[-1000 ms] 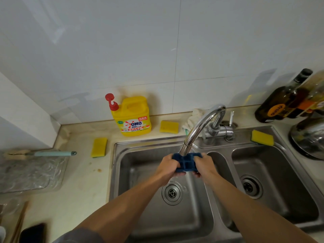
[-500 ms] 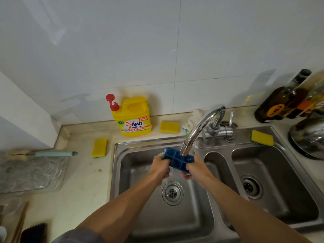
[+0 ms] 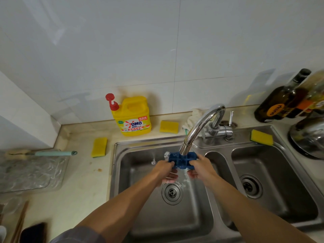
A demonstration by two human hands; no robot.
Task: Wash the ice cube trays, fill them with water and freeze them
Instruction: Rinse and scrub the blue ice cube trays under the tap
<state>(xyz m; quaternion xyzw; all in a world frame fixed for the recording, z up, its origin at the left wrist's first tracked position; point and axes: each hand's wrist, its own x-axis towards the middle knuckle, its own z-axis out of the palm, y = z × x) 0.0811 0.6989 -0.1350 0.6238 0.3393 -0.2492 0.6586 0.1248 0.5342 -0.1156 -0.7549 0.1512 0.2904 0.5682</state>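
Observation:
A small blue ice cube tray (image 3: 181, 160) is held level right under the spout of the chrome faucet (image 3: 201, 128), above the left basin of the steel sink (image 3: 133, 172). My left hand (image 3: 165, 170) grips its left end and my right hand (image 3: 201, 168) grips its right end, fingers curled underneath. Water splashes off the tray's left edge and runs down between my hands toward the drain (image 3: 172, 192).
A yellow detergent jug (image 3: 134, 116) stands behind the sink. Three yellow sponges lie around it: sponge (image 3: 99, 147), sponge (image 3: 168, 126), sponge (image 3: 262, 137). Dark bottles (image 3: 282, 100) and a steel pot lid (image 3: 308, 139) sit at the right. A brush (image 3: 50, 153) and clear tray (image 3: 29, 171) lie at the left.
The tray has gone from tilted to level under the spout, shifted slightly right. Water now splashes off its left edge. Both hands keep their grip on its ends.

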